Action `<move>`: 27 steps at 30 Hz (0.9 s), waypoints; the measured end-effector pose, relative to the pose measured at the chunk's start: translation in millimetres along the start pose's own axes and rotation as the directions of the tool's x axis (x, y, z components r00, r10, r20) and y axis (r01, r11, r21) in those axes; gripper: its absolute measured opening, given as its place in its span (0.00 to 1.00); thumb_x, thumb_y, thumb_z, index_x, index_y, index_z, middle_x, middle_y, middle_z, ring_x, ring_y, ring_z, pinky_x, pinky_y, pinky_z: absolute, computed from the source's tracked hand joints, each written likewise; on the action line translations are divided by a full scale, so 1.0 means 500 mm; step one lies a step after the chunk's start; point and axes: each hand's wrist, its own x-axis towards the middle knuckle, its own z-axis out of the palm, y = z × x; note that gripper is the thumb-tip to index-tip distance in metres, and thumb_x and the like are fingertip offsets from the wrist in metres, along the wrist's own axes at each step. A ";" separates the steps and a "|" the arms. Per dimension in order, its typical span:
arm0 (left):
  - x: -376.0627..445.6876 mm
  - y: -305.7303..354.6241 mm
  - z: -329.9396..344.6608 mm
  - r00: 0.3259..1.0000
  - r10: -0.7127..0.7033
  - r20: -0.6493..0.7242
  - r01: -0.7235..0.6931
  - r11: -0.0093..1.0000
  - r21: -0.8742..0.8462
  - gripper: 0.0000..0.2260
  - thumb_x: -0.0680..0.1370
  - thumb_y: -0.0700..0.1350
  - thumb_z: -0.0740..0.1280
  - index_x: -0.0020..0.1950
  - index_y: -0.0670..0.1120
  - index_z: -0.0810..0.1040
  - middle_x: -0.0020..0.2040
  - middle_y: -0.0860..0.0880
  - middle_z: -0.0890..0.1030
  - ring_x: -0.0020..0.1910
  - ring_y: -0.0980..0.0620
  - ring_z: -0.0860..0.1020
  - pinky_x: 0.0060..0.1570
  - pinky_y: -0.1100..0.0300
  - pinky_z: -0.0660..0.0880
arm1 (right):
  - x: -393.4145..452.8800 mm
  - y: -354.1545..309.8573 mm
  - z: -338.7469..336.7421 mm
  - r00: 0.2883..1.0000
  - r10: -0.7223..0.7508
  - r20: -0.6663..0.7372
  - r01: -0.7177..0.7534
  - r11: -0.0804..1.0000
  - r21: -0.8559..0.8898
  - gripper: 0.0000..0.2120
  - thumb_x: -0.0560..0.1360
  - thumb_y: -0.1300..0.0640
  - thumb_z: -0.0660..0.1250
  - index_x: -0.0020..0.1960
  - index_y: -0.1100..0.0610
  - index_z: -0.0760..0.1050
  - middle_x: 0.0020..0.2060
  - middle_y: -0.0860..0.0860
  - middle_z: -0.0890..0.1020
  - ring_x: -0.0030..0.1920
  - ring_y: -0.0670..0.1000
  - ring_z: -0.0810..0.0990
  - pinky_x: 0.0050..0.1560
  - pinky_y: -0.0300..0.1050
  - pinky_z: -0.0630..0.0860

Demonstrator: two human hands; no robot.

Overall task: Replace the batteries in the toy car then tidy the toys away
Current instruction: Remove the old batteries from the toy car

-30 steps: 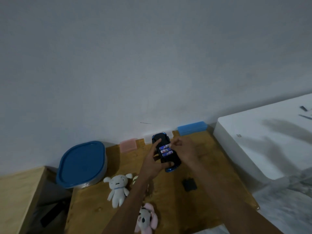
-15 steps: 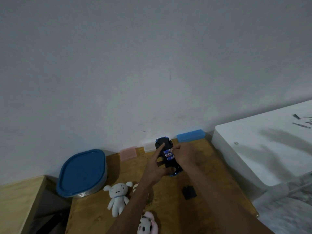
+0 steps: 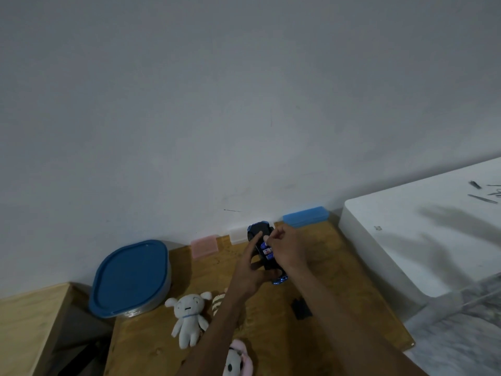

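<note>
A blue toy car (image 3: 259, 231) is held upside down over the wooden table (image 3: 339, 270), its black underside facing me. Blue batteries (image 3: 266, 251) show in its open compartment. My left hand (image 3: 250, 270) grips the car from the left and below, index finger stretched along the underside. My right hand (image 3: 287, 249) rests on the compartment's right side, fingertips pinched at the batteries. A small black cover (image 3: 300, 308) lies on the table to the right of my forearms.
A white plush (image 3: 189, 314) and a pink plush (image 3: 238, 359) lie near the front. A tub with a blue lid (image 3: 130, 278) stands left. Pink (image 3: 204, 245), clear (image 3: 238, 234) and blue (image 3: 305, 216) boxes line the wall. A white surface (image 3: 423, 234) is on the right.
Both hands and the car have shifted slightly right and away from me. My right fingers have closed in over the batteries, covering more of them.
</note>
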 end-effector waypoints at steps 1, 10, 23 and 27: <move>-0.001 0.001 0.002 1.000 -0.002 -0.002 0.001 1.000 -0.006 0.45 0.66 0.31 0.80 0.74 0.62 0.67 0.70 0.51 0.73 0.64 0.49 0.76 0.55 0.41 0.81 | -0.001 0.001 -0.001 1.000 -0.009 -0.003 0.009 1.000 -0.001 0.06 0.76 0.55 0.72 0.44 0.53 0.75 0.41 0.48 0.82 0.40 0.47 0.82 0.34 0.36 0.76; -0.007 0.016 -0.014 1.000 0.011 0.012 -0.012 0.999 0.037 0.45 0.67 0.34 0.80 0.77 0.58 0.64 0.69 0.52 0.72 0.62 0.55 0.76 0.52 0.55 0.82 | 0.010 -0.020 -0.067 0.991 -0.132 -0.030 0.134 0.984 0.119 0.04 0.77 0.61 0.67 0.49 0.53 0.78 0.43 0.48 0.82 0.44 0.48 0.83 0.40 0.40 0.81; -0.008 0.026 -0.011 0.997 0.055 0.057 -0.060 0.995 0.083 0.45 0.66 0.34 0.81 0.77 0.55 0.65 0.68 0.55 0.75 0.62 0.60 0.78 0.52 0.61 0.80 | 0.002 -0.039 -0.070 0.874 -0.274 0.402 0.443 0.789 -0.425 0.07 0.72 0.58 0.71 0.49 0.53 0.84 0.42 0.48 0.78 0.41 0.46 0.79 0.38 0.32 0.71; -0.011 0.024 -0.013 0.997 0.037 0.069 -0.043 0.996 0.083 0.46 0.65 0.33 0.80 0.78 0.55 0.65 0.67 0.57 0.75 0.63 0.54 0.77 0.56 0.52 0.82 | -0.005 -0.042 -0.067 0.875 -0.275 0.398 0.455 0.749 -0.483 0.08 0.72 0.54 0.71 0.49 0.52 0.85 0.42 0.49 0.82 0.38 0.45 0.78 0.36 0.31 0.69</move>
